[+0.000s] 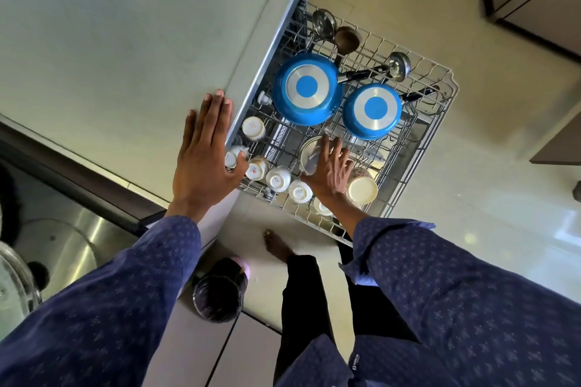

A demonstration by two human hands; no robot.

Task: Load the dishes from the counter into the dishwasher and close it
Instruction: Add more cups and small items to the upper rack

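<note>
Resting flat on the pale surface point(110, 50), my left hand point(204, 160) lay with its fingers straight and together, the grip fully loose and holding nothing, its edge just at the lip above the pulled-out dishwasher rack point(440, 122). My right hand point(327, 173) reached down into the rack with fingers spread over a steel bowl point(309, 151), touching it; I could not tell whether that grip had closed on the rim. Two blue pans point(306, 88) sat upside down in the middle of the rack, the larger one nearer the surface, the smaller one point(372, 111) just beside it. Small white cups point(253, 128) stood inverted along the near edge, and a cream cup point(361, 188) lay just right of my right hand. Steel ladles point(323, 23) lay at the far end.
</note>
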